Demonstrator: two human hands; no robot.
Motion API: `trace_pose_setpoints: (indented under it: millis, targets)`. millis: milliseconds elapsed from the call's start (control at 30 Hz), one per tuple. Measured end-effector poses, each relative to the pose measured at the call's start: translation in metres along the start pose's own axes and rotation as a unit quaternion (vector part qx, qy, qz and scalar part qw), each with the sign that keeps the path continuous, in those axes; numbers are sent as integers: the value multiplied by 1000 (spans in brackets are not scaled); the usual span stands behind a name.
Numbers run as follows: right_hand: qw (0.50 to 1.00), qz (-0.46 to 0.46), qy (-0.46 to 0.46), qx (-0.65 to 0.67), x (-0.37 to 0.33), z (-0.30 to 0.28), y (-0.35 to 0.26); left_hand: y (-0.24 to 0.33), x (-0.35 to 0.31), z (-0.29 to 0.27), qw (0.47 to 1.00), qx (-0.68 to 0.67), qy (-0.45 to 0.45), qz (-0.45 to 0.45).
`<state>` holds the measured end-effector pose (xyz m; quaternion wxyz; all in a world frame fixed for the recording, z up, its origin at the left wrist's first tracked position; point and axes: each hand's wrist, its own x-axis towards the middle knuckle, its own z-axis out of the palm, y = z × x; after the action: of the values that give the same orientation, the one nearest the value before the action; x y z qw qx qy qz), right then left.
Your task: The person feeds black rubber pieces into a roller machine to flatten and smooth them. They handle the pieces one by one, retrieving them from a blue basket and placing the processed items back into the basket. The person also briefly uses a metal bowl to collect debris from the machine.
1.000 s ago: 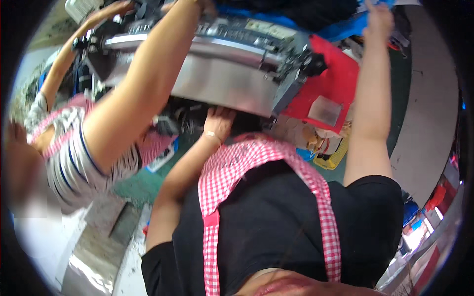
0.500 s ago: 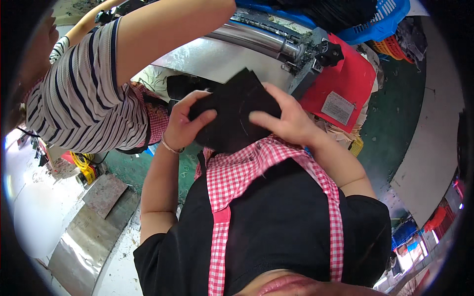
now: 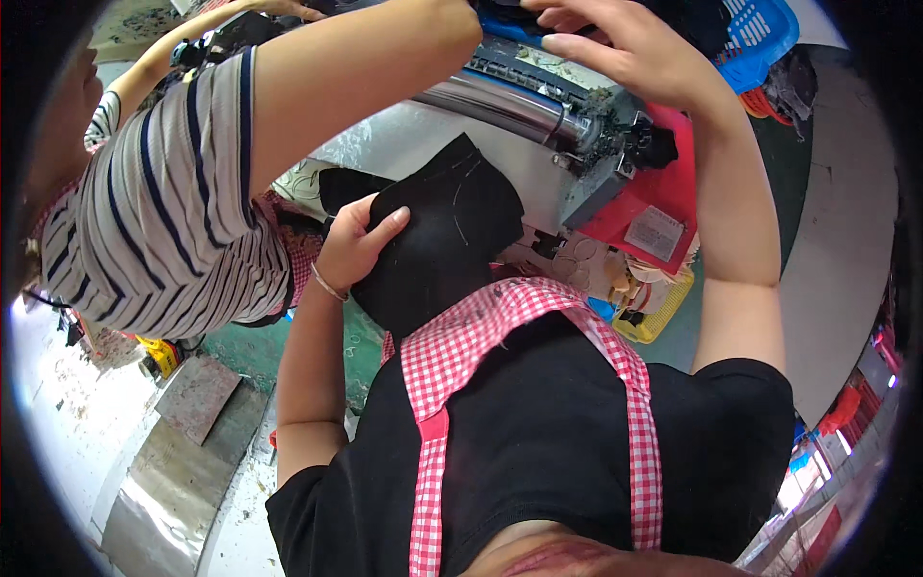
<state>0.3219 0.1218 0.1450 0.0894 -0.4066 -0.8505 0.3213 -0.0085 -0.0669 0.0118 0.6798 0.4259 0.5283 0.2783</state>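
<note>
My left hand [image 3: 361, 242] grips a black sheet of cloth-like material [image 3: 437, 231] at its left edge, thumb lying on top. Thin pale lines mark the sheet, which hangs in front of my chest. High at the upper right, my right hand [image 3: 639, 48] is off the sheet, reaching over the roller machine toward a dark heap [image 3: 694, 27] beside the blue basket. Its fingers are apart and I see nothing in them, though some fingertips run to the picture's top edge.
A machine with a shiny metal roller [image 3: 500, 104] and flat metal plate [image 3: 385, 133] stands ahead. A co-worker's bare arm [image 3: 356, 72] crosses it from the left. The blue basket [image 3: 764, 38], a red panel [image 3: 639, 202] and a yellow basket [image 3: 663, 313] lie to the right.
My right hand has let go of the black sheet and moved up and right over the machine. My left hand keeps its hold, and the sheet now hangs more spread out.
</note>
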Motion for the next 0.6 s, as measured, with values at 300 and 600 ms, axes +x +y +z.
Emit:
trace_pose_setpoints:
  millis: [300,600]
  targets:
    - [990,-50,-120,45,64,49,78,18,1,4,973,167,-3,162]
    - [982,-99,-131,88,88,50,100,7,18,-13,996,32,17,83]
